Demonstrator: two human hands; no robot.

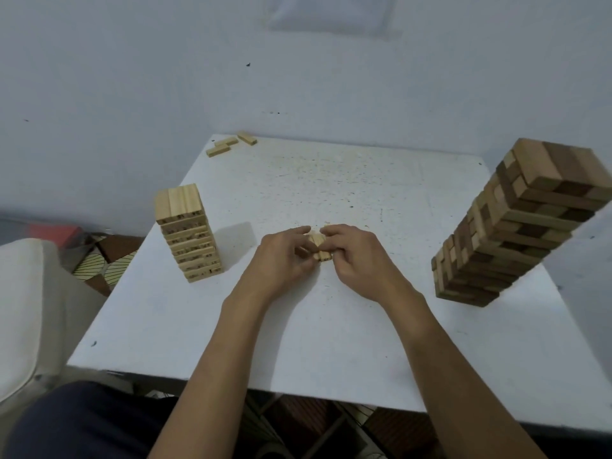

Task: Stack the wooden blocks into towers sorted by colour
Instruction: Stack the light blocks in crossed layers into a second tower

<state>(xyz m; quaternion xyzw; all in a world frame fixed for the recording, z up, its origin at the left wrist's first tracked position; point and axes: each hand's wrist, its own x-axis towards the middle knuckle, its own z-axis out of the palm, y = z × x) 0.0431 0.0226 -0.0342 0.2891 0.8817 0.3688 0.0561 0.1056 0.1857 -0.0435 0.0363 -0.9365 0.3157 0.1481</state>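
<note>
A few pale wooden blocks [319, 246] lie side by side in the middle of the white table [331, 342]. My left hand [284, 256] and my right hand [357, 256] close in on them from either side, fingers curled round the little bundle, which they largely hide. A tower of pale blocks [188, 233] stands upright at the left. A taller tower of mixed pale and dark brown blocks [516, 223] stands at the right.
Three loose pale blocks [230, 145] lie at the table's far left corner, against the light wall. A white chair [29, 303] stands to the left of the table. Patterned floor tiles show below and beside the table.
</note>
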